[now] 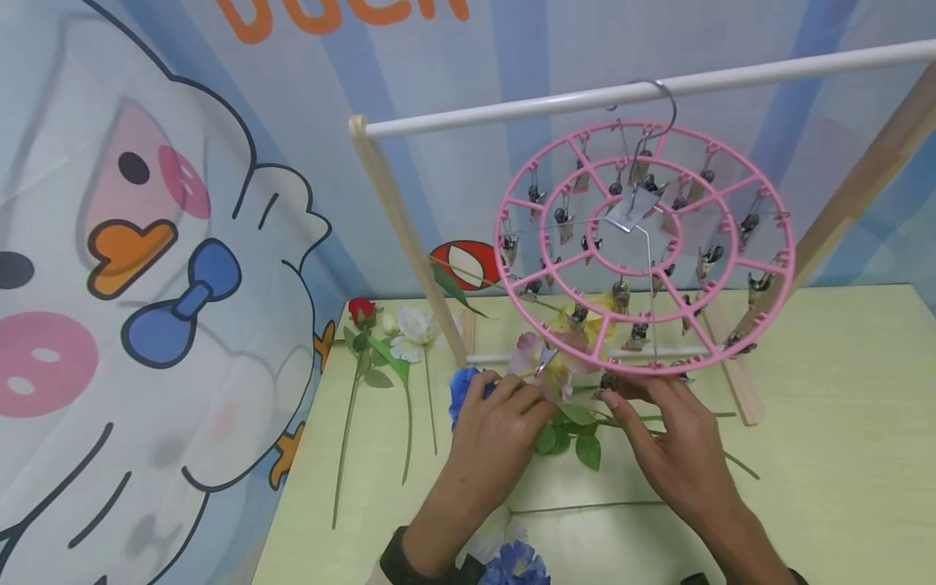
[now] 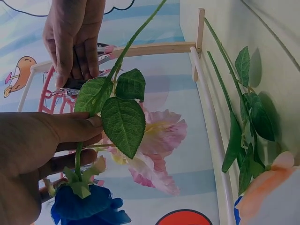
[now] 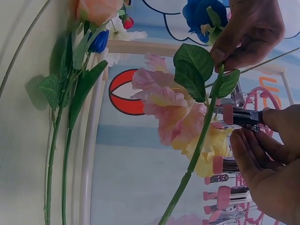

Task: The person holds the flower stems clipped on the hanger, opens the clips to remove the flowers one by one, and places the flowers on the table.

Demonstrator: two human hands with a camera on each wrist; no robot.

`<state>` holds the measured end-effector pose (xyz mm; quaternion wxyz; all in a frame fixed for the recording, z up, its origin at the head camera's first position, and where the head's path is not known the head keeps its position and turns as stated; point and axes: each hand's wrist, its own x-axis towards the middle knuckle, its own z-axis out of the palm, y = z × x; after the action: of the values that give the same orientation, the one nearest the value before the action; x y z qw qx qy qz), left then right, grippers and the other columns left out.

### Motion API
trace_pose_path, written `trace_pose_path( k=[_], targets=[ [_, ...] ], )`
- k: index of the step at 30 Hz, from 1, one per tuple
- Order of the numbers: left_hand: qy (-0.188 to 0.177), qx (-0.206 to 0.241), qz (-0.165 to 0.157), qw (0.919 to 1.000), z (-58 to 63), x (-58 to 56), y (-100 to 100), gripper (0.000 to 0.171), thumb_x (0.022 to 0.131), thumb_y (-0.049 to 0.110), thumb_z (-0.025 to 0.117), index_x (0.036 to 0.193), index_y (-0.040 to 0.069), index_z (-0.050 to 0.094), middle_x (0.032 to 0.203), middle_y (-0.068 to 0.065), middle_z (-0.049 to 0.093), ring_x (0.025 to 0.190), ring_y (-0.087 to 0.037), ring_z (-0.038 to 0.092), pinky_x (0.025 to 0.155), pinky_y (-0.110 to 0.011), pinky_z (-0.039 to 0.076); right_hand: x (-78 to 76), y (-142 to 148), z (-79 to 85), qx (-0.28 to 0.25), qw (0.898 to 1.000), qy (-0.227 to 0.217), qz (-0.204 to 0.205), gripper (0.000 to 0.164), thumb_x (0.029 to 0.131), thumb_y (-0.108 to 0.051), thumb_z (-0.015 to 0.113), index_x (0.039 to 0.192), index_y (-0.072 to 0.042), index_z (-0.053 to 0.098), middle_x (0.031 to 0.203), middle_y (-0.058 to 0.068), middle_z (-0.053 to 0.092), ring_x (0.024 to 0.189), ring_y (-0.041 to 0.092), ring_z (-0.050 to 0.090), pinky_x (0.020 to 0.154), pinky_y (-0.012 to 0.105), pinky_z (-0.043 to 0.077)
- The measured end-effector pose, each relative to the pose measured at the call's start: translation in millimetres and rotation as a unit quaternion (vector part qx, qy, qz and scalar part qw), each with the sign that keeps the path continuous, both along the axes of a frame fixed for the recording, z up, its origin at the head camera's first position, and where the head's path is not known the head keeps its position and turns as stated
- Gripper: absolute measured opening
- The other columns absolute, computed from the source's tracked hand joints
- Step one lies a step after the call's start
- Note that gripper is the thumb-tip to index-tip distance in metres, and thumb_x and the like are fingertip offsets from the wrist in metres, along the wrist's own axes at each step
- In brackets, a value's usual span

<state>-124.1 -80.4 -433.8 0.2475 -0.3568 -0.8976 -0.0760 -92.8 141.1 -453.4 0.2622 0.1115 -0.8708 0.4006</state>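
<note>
My left hand [image 1: 497, 431] pinches the green stem of an artificial blue rose [image 2: 89, 206], just below its bloom. The rose's leaves [image 2: 124, 122] hang by my fingertips, and its stem [image 3: 190, 173] runs on past the clips. With thumb and fingers, my right hand [image 1: 680, 447] pinches a metal clip [image 3: 246, 116] with pink tips at the near edge of a round pink hanger [image 1: 788, 244]. The stem passes right beside that clip's tips. Pink flowers [image 3: 161, 103] and a yellow flower [image 3: 206, 154] hang under the hanger, behind the rose stem.
The hanger hooks over a white rod [image 1: 512, 111] on a wooden stand [image 1: 398, 219]. A red rose [image 1: 361, 311] and white flowers [image 1: 415, 325] lie on the table [image 1: 841, 455] at left. Another blue flower [image 1: 515, 565] lies near the front, and a peach rose [image 3: 98, 10] lies beneath the hanger.
</note>
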Motion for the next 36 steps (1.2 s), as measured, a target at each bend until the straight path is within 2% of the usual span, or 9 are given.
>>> trace_pose_path(
  k=[7, 14, 16, 20, 22, 25, 29, 33, 36],
  targets=[
    [-0.004, 0.004, -0.001, 1.0, -2.5, 0.7, -2, 0.009, 0.093, 0.016, 0.083, 0.099, 0.023, 0.084, 0.104, 0.009, 0.081, 0.102, -0.011, 0.07, 0.098, -0.038, 0.047, -0.3, -1, -1.8, -0.006, 1.0, -0.012, 0.007, 0.036, 0.093, -0.003, 0.08, 0.128, -0.009, 0.071, 0.117, 0.006, 0.073, 0.107, 0.025, 0.073, 0.096, 0.009, 0.048],
    [0.002, 0.004, -0.002, 1.0, -2.0, 0.7, -2, 0.007, 0.093, 0.017, 0.083, 0.098, 0.023, 0.084, 0.103, 0.009, 0.081, 0.101, -0.011, 0.07, 0.098, -0.039, 0.048, -1.2, 1, -3.5, 0.001, 1.0, -0.006, 0.0, 0.038, 0.092, -0.001, 0.08, 0.128, -0.009, 0.072, 0.117, 0.006, 0.073, 0.108, 0.023, 0.071, 0.096, 0.008, 0.045],
    [0.001, 0.004, -0.002, 1.0, -1.3, 0.7, -2, 0.008, 0.092, 0.017, 0.083, 0.097, 0.023, 0.084, 0.102, 0.009, 0.081, 0.1, -0.011, 0.07, 0.098, -0.038, 0.047, -0.4, 2, -3.2, 0.005, 1.0, -0.005, -0.003, 0.039, 0.092, -0.001, 0.08, 0.129, -0.01, 0.072, 0.118, 0.006, 0.073, 0.109, 0.024, 0.071, 0.095, 0.012, 0.047],
    [0.001, 0.004, -0.002, 1.0, -0.4, 0.4, -2, 0.009, 0.092, 0.016, 0.083, 0.097, 0.023, 0.085, 0.101, 0.01, 0.081, 0.099, -0.011, 0.07, 0.096, -0.037, 0.047, 4.0, 3, -1.3, 0.018, 1.0, -0.007, -0.013, 0.043, 0.091, -0.002, 0.082, 0.131, -0.01, 0.071, 0.119, 0.007, 0.073, 0.108, 0.025, 0.071, 0.092, 0.031, 0.053],
    [0.0, 0.006, -0.005, 1.0, -0.4, 0.5, -2, 0.009, 0.093, 0.016, 0.083, 0.096, 0.023, 0.085, 0.101, 0.01, 0.081, 0.098, -0.011, 0.07, 0.096, -0.037, 0.047, 8.1, 5, -1.0, 0.027, 0.999, -0.011, -0.018, 0.047, 0.09, -0.003, 0.083, 0.134, -0.01, 0.07, 0.122, 0.007, 0.074, 0.108, 0.025, 0.071, 0.091, 0.033, 0.054],
    [-0.003, 0.01, -0.01, 0.9999, 0.0, 1.4, -2, 0.009, 0.094, 0.015, 0.082, 0.096, 0.023, 0.084, 0.101, 0.009, 0.081, 0.098, -0.011, 0.07, 0.097, -0.037, 0.047, 15.9, 8, -2.2, 0.04, 0.999, -0.015, -0.016, 0.055, 0.088, -0.003, 0.084, 0.14, -0.012, 0.067, 0.129, 0.006, 0.073, 0.108, 0.024, 0.072, 0.095, 0.021, 0.051],
    [-0.007, 0.014, -0.01, 0.9998, 0.7, 3.4, -2, 0.009, 0.094, 0.016, 0.082, 0.097, 0.024, 0.085, 0.102, 0.01, 0.081, 0.1, -0.01, 0.07, 0.098, -0.038, 0.048, 24.9, 12, -4.4, 0.054, 0.998, -0.013, 0.002, 0.062, 0.085, -0.003, 0.087, 0.142, -0.015, 0.067, 0.134, 0.005, 0.071, 0.116, 0.024, 0.07, 0.102, 0.004, 0.038],
    [-0.013, 0.023, -0.013, 0.9996, 0.6, 6.4, -1, 0.008, 0.092, 0.016, 0.084, 0.097, 0.023, 0.085, 0.102, 0.01, 0.081, 0.102, -0.01, 0.071, 0.1, -0.039, 0.048, 29.3, 15, -6.2, 0.076, 0.997, -0.02, 0.024, 0.062, 0.084, -0.006, 0.088, 0.141, -0.019, 0.068, 0.135, 0.003, 0.07, 0.124, 0.024, 0.066, 0.105, 0.001, 0.034],
    [-0.016, 0.033, -0.017, 0.9992, 0.0, 8.4, 0, 0.009, 0.09, 0.014, 0.085, 0.095, 0.022, 0.084, 0.101, 0.01, 0.081, 0.1, -0.01, 0.071, 0.1, -0.038, 0.049, 31.5, 19, -7.8, 0.096, 0.994, -0.028, 0.031, 0.062, 0.084, -0.009, 0.089, 0.141, -0.023, 0.068, 0.134, 0.0, 0.069, 0.123, 0.022, 0.065, 0.101, 0.006, 0.041]
  ],
)
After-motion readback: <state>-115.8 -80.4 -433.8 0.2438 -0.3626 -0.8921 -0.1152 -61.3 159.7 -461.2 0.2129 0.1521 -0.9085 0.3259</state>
